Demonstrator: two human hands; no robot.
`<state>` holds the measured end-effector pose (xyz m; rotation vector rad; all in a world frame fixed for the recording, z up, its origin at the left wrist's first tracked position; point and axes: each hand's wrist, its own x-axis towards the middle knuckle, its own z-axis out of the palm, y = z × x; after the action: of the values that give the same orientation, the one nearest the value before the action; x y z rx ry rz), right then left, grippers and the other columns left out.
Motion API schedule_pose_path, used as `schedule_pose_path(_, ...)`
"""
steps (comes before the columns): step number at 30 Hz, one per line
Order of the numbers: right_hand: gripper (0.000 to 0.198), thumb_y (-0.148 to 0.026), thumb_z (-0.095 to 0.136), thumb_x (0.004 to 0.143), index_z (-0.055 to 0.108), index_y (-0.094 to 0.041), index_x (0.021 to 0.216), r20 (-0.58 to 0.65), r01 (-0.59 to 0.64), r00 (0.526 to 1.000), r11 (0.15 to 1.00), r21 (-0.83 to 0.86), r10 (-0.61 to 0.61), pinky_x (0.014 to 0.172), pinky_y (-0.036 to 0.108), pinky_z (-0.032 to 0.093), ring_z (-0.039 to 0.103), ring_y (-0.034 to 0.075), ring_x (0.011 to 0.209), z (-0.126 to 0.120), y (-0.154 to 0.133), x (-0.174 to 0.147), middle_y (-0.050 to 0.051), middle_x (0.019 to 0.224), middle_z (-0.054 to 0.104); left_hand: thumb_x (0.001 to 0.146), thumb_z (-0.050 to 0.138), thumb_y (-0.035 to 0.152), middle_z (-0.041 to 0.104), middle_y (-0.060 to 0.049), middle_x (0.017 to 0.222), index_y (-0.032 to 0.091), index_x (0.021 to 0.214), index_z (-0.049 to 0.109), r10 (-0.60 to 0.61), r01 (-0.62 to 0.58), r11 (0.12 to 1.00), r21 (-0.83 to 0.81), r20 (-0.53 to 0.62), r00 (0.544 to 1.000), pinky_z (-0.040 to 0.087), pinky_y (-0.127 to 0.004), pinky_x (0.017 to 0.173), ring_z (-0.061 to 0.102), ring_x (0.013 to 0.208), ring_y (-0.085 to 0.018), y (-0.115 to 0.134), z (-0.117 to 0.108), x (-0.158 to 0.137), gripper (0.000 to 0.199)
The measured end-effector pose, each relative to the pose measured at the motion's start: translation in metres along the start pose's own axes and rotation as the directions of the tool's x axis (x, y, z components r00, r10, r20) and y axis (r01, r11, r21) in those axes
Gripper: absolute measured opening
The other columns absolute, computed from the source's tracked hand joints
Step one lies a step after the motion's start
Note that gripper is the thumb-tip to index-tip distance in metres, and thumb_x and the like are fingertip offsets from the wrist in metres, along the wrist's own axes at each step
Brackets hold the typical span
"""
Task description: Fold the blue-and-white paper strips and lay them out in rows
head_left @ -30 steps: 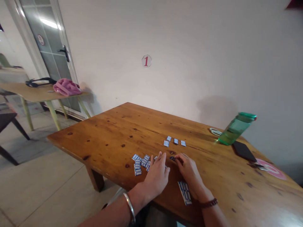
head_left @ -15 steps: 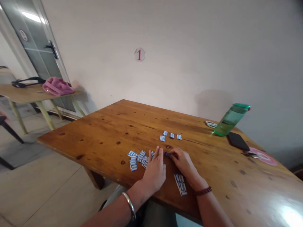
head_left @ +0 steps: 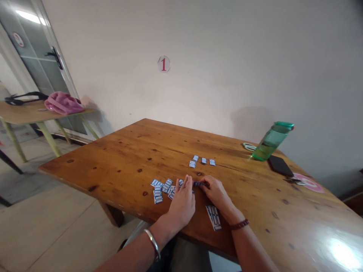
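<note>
My left hand (head_left: pixel 182 204) lies with fingers stretched out at the right side of a loose pile of small white-and-blue printed cards (head_left: pixel 158 194), partly covering some of them. Close beside it, my right hand (head_left: pixel 216 193) has its thumb and fingers pinched on a narrow dark-blue card (head_left: pixel 199 184), whose near end its fingers hide. Below the right wrist lies a fanned stack of similar white-and-blue cards (head_left: pixel 213 217). Farther back sit several separate small cards (head_left: pixel 203 160).
The wooden table (head_left: pixel 119 151) meets the wall at its back. On its right side are a tilted green bottle (head_left: pixel 269 142), a pale looped cord (head_left: pixel 249 146), a black phone-like slab (head_left: pixel 280 165), scissors (head_left: pixel 295 180) and a pink disc (head_left: pixel 310 183). A pink cloth (head_left: pixel 64 103) rests on another table.
The whole view has shifted slightly, moving everything a little left. My right hand still pinches the dark-blue card, and more of it shows between the hands. The lying cards look unmoved.
</note>
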<state>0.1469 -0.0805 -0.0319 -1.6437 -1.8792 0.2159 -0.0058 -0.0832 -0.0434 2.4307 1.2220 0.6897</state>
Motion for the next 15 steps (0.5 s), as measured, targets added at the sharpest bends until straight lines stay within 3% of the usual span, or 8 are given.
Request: schedule_pose_path(15,0.014,-0.01,0.05,0.073,0.061,-0.018,0.07,0.018,0.017,1.0,1.0,-0.008,-0.017,0.063,0.025,0.04,0.057,0.016,0.069,0.0,-0.0018,0.0006,0.003,0.071,0.063,0.079,0.028,0.008,0.039,-0.021,0.135,-0.004,0.131,0.028,-0.012,0.011,1.0,0.023,0.024,1.0,0.017,-0.044,0.109,0.025,0.131,-0.021,0.002,-0.003,-0.0001,0.053)
